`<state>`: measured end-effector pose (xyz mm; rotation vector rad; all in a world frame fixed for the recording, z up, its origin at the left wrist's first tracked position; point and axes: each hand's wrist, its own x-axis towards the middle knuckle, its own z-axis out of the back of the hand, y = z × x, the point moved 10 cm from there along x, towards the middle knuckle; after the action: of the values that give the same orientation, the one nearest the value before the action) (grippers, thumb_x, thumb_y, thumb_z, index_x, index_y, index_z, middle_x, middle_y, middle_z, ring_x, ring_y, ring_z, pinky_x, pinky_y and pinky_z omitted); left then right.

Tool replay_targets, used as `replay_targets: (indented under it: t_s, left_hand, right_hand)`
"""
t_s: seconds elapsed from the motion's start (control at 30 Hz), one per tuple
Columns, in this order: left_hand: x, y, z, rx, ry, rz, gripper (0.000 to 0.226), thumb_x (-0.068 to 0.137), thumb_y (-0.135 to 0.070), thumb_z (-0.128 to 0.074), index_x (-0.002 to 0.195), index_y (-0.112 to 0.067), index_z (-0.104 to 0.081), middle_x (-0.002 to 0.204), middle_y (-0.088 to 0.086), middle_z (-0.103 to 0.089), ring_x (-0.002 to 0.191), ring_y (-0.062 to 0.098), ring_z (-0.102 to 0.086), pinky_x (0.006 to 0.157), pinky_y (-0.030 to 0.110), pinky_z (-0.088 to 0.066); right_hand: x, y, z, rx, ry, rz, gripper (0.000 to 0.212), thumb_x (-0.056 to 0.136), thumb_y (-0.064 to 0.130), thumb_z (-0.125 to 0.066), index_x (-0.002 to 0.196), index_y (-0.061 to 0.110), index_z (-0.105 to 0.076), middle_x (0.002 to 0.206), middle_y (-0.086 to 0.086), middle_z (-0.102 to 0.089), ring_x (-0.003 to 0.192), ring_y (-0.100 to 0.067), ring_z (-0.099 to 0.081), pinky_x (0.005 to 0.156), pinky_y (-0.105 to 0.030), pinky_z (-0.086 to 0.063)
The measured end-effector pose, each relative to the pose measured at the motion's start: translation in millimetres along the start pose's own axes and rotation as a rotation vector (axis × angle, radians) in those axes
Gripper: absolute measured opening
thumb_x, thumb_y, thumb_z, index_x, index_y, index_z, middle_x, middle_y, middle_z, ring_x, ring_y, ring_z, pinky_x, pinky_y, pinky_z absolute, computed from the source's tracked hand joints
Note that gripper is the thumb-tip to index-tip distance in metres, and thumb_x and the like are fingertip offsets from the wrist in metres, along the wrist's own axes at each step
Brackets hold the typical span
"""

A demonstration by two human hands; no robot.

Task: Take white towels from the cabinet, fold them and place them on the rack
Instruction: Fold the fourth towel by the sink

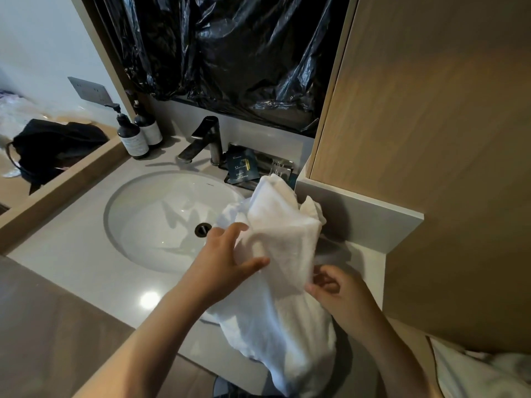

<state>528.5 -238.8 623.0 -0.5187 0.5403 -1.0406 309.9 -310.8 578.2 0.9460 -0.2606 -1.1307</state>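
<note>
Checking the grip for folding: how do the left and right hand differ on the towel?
The left hand is higher on the towel than the right hand. The left hand spreads its fingers round a bunch; the right hand pinches an edge. Both hold the same towel.

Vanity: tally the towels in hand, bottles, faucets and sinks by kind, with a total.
Towel: 1
Bottles: 2
Faucet: 1
Sink: 1
Total: 5
</note>
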Motion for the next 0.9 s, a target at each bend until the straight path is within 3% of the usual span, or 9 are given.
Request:
replay_targets:
  t_s: [0.13, 0.3, 0.37, 0.47, 0.53, 0.6, 0.73, 0.83, 0.9]
  left_hand:
    - [-8.9, 1.7, -21.0, 0.138, 0.103, -0.008, 0.057, 0.085, -0.049, -0.064, 0.133, -0.029, -0.042, 0.111, -0.004, -0.061, 0.102, 0.021, -0.058, 0.071, 0.024, -0.034]
    - [-11.3, -23.2, 14.4, -0.048, -0.084, -0.152, 0.019, 0.088, -0.028, -0.067, 0.107, -0.024, -0.067, 0.088, -0.014, -0.064, 0.084, 0.008, -0.055, 0.066, 0.012, -0.036]
    - [-13.7, -34.1, 27.6, -0.093, -0.125, -0.205, 0.016, 0.087, -0.027, -0.069, 0.103, -0.022, -0.071, 0.085, -0.018, -0.064, 0.08, 0.002, -0.055, 0.068, 0.005, -0.037]
    - [-15.6, -45.2, 42.6, -0.12, -0.178, -0.245, 0.018, 0.087, -0.027, -0.07, 0.102, -0.017, -0.074, 0.089, -0.01, -0.07, 0.082, 0.005, -0.06, 0.069, 0.005, -0.037]
    - [-17.0, -53.8, 56.1, -0.159, -0.243, -0.275, 0.018, 0.086, -0.024, -0.071, 0.1, -0.013, -0.075, 0.087, -0.007, -0.069, 0.081, 0.005, -0.059, 0.069, 0.005, -0.037]
    - [-17.4, -67.9, 72.3, -0.232, -0.313, -0.311, 0.013, 0.086, -0.019, -0.071, 0.095, -0.01, -0.075, 0.079, -0.012, -0.065, 0.074, -0.005, -0.055, 0.067, 0.005, -0.036]
    - [-17.4, -112.9, 110.9, -0.336, -0.41, -0.449, 0.01, 0.088, -0.012, -0.069, 0.087, -0.021, -0.074, 0.075, -0.027, -0.065, 0.076, -0.013, -0.058, 0.068, 0.008, -0.04]
    - [-24.5, -146.7, 142.7, -0.367, -0.529, -0.598, 0.013, 0.089, -0.013, -0.067, 0.094, -0.023, -0.075, 0.095, -0.017, -0.07, 0.094, 0.002, -0.065, 0.084, 0.021, -0.048]
    - [-26.3, -157.8, 154.7, -0.369, -0.598, -0.641, 0.017, 0.088, -0.018, -0.067, 0.097, -0.03, -0.073, 0.093, -0.025, -0.067, 0.092, -0.003, -0.063, 0.084, 0.015, -0.046]
  right_hand:
    - [-0.2, 8.9, 5.4, -0.009, -0.101, 0.085, 0.011, 0.09, 0.023, -0.068, 0.08, 0.018, -0.064, 0.079, 0.002, -0.068, 0.078, -0.013, -0.064, 0.078, -0.038, -0.055]
    - [8.6, 0.1, -7.8, 0.106, 0.025, -0.055, 0.037, 0.085, 0.038, -0.072, 0.114, 0.024, -0.055, 0.108, 0.008, -0.064, 0.099, -0.015, -0.062, 0.085, -0.036, -0.055]
    - [10.1, 7.8, -0.5, 0.096, -0.051, 0.004, 0.018, 0.09, 0.031, -0.067, 0.098, 0.014, -0.063, 0.095, -0.001, -0.069, 0.09, -0.021, -0.066, 0.076, -0.027, -0.052]
    - [7.1, 26.7, 33.0, 0.144, -0.223, 0.14, 0.02, 0.095, 0.025, -0.061, 0.078, 0.013, -0.061, 0.071, 0.009, -0.064, 0.068, -0.008, -0.06, 0.06, -0.014, -0.041]
    - [3.1, 47.9, 59.3, 0.154, -0.297, 0.248, 0.024, 0.097, 0.026, -0.057, 0.075, 0.016, -0.056, 0.064, 0.009, -0.057, 0.06, -0.005, -0.051, 0.055, -0.017, -0.037]
    - [-3.2, 71.8, 85.4, 0.13, -0.365, 0.338, 0.022, 0.099, 0.028, -0.052, 0.081, 0.017, -0.056, 0.069, 0.004, -0.056, 0.063, -0.006, -0.049, 0.057, -0.022, -0.037]
    - [-18.2, 125.1, 136.4, 0.155, -0.511, 0.462, 0.02, 0.099, 0.036, -0.043, 0.083, 0.033, -0.056, 0.079, 0.026, -0.058, 0.073, 0.01, -0.052, 0.058, -0.006, -0.036]
    - [-30.0, 158.4, 169.8, 0.176, -0.625, 0.586, 0.019, 0.099, 0.03, -0.045, 0.086, 0.026, -0.058, 0.083, 0.011, -0.059, 0.07, 0.006, -0.05, 0.06, -0.012, -0.036]
    - [-30.4, 169.7, 183.4, 0.145, -0.661, 0.632, 0.017, 0.099, 0.027, -0.047, 0.087, 0.023, -0.059, 0.081, 0.004, -0.058, 0.066, 0.003, -0.049, 0.058, -0.013, -0.036]
